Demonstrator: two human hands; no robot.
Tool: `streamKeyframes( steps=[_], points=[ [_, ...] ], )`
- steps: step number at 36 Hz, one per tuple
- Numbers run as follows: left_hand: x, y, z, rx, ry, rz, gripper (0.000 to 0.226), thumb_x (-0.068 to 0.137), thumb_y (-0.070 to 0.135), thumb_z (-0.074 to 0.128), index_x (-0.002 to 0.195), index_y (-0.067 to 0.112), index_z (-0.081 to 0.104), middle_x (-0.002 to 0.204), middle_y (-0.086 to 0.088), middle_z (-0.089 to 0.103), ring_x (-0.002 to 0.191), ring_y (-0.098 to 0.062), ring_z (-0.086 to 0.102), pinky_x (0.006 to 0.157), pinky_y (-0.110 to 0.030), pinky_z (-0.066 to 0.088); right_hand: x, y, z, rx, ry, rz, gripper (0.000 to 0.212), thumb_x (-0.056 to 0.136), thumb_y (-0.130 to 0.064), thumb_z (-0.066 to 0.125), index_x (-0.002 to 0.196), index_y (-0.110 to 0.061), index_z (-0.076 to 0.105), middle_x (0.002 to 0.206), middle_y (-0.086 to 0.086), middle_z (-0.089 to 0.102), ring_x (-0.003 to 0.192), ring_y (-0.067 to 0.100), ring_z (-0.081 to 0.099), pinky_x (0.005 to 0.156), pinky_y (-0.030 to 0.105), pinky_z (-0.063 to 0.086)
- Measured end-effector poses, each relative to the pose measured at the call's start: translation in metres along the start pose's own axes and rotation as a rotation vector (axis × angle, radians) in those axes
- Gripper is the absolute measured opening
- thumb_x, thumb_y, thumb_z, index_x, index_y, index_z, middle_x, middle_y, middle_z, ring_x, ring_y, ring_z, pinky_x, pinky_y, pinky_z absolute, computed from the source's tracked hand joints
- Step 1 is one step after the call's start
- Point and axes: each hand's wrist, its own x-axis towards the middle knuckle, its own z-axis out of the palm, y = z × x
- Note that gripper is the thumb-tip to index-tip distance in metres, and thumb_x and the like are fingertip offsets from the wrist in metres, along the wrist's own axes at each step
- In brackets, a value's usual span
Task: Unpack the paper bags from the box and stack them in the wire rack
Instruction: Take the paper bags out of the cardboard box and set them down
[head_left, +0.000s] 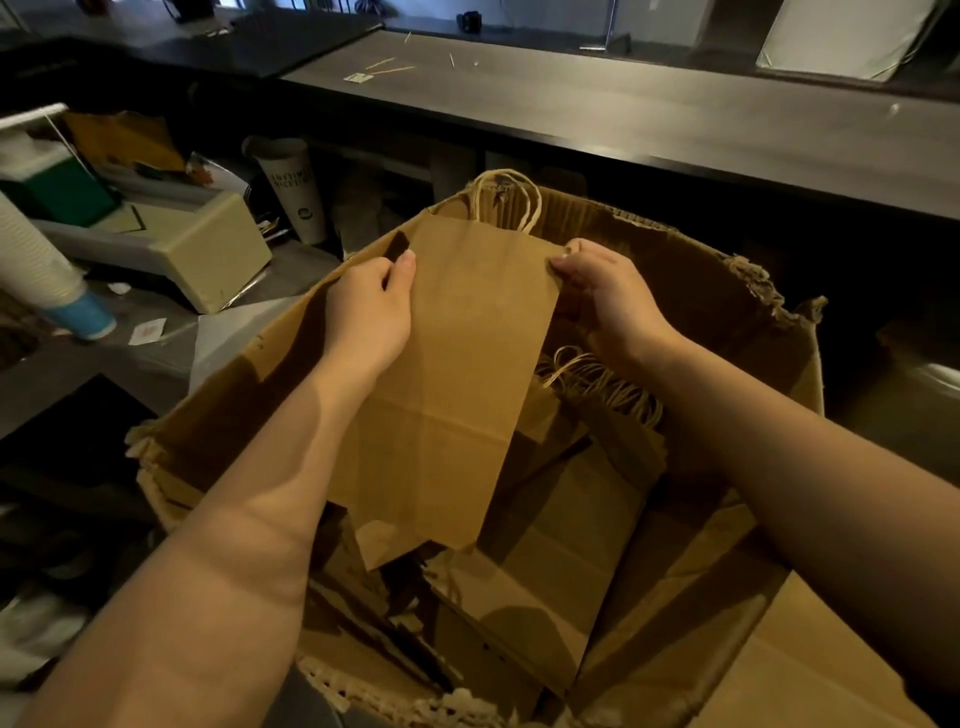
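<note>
Head view:
- My left hand (369, 312) pinches the left edge of a flat brown paper bag (457, 364), thumb on the front face and fingers curled behind it.
- My right hand (608, 296) pinches the bag's upper right corner, fingers curled round the edge.
- The bag is held tilted above the open cardboard box (769, 291). Its twine handles (511, 200) point to the far side, and its folded bottom end is nearest to me.
- More folded bags (545, 561) lie loose and overlapping inside the box. A bundle of their handles shows just below my right wrist.
- The box rim is torn and ragged along the far right and near edges.
- To the left of the box stands a white paper cup (293, 187) with dark print. The top line appears to read "ANYTIM"; the remaining print is too small to read.
- Further left, a sleeve of stacked white cups (36, 260) lies tilted, with a blue one at its lower end.
- A dark counter (623, 104) runs behind the box.
</note>
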Motion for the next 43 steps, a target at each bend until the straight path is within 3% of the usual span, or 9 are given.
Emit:
streamKeyframes(
  steps=[6,9,20,23,26,30,34,40,43],
  points=[
    [-0.001,0.002,-0.004,0.022,0.074,0.033,0.043,0.101,0.035,0.035,0.062,0.018,0.041,0.060,0.002,0.039,0.054,-0.011,0.036,0.051,-0.025,0.027,0.004,0.009,0.000,-0.284,0.109,-0.037,0.038,0.101,-0.028,0.040,0.089,0.001,0.062,0.078,0.006,0.064,0.065,0.007,0.064,0.062,0.016,0.051],
    [-0.002,0.001,-0.007,0.105,0.085,0.077,0.043,0.101,0.037,0.036,0.062,0.019,0.042,0.059,0.002,0.042,0.053,-0.011,0.038,0.050,-0.025,0.028,0.006,0.018,-0.004,-0.559,0.150,-0.090,0.050,0.102,-0.034,0.034,0.081,0.004,0.060,0.074,0.016,0.063,0.066,0.027,0.059,0.067,0.035,0.048],
    [-0.004,0.006,-0.014,0.268,0.150,0.138,0.035,0.101,0.037,0.036,0.073,0.018,0.048,0.062,0.006,0.043,0.054,-0.006,0.039,0.048,-0.021,0.023,0.000,0.037,-0.011,-1.126,-0.127,0.090,0.055,0.097,-0.054,0.020,0.073,-0.016,0.052,0.065,0.002,0.058,0.062,0.016,0.060,0.062,0.030,0.046],
    [-0.003,0.005,-0.016,0.276,0.169,0.137,0.035,0.101,0.037,0.036,0.076,0.017,0.050,0.062,0.006,0.044,0.055,-0.005,0.039,0.047,-0.022,0.023,-0.002,0.037,-0.013,-1.195,-0.166,0.238,0.057,0.099,-0.050,0.021,0.102,-0.009,0.061,0.068,0.005,0.061,0.060,0.012,0.062,0.058,0.023,0.042],
    [-0.002,0.003,-0.017,0.263,0.188,0.128,0.036,0.101,0.038,0.036,0.078,0.016,0.052,0.062,0.006,0.044,0.056,-0.006,0.040,0.047,-0.023,0.023,-0.001,0.041,-0.014,-1.273,-0.227,0.386,0.044,0.101,-0.037,0.029,0.143,-0.028,0.033,0.098,0.006,0.060,0.058,0.008,0.060,0.061,0.023,0.047],
    [-0.001,0.003,-0.017,0.268,0.181,0.122,0.036,0.101,0.038,0.036,0.077,0.017,0.052,0.063,0.006,0.044,0.056,-0.006,0.040,0.047,-0.024,0.023,-0.007,0.039,-0.015,-1.474,-0.324,0.570,0.048,0.096,-0.055,0.033,0.116,-0.016,0.053,0.091,0.005,0.059,0.071,0.017,0.063,0.077,0.033,0.054],
    [-0.002,0.006,-0.017,0.270,0.167,0.128,0.036,0.101,0.038,0.037,0.073,0.018,0.050,0.061,0.006,0.043,0.054,-0.006,0.040,0.047,-0.023,0.023,-0.010,0.044,-0.015,-1.515,-0.442,0.685,0.044,0.097,-0.042,0.045,0.131,-0.014,0.045,0.096,0.007,0.057,0.070,0.016,0.062,0.055,0.024,0.050],
    [-0.002,0.008,-0.016,0.260,0.159,0.129,0.034,0.101,0.037,0.037,0.079,0.017,0.054,0.062,0.007,0.045,0.055,-0.005,0.041,0.048,-0.020,0.024,-0.006,0.048,-0.018,-1.402,-0.396,0.735,0.031,0.093,-0.036,0.056,0.075,-0.012,0.051,0.066,0.003,0.055,0.053,0.013,0.054,0.038,0.019,0.045],
    [-0.002,0.008,-0.015,0.264,0.153,0.137,0.035,0.101,0.037,0.038,0.077,0.017,0.053,0.061,0.007,0.044,0.054,-0.005,0.040,0.047,-0.021,0.024,-0.005,0.052,-0.016,-1.425,-0.383,0.765,0.035,0.090,-0.045,0.057,0.076,-0.014,0.051,0.066,0.002,0.062,0.054,0.014,0.060,0.048,0.021,0.051]
  ],
)
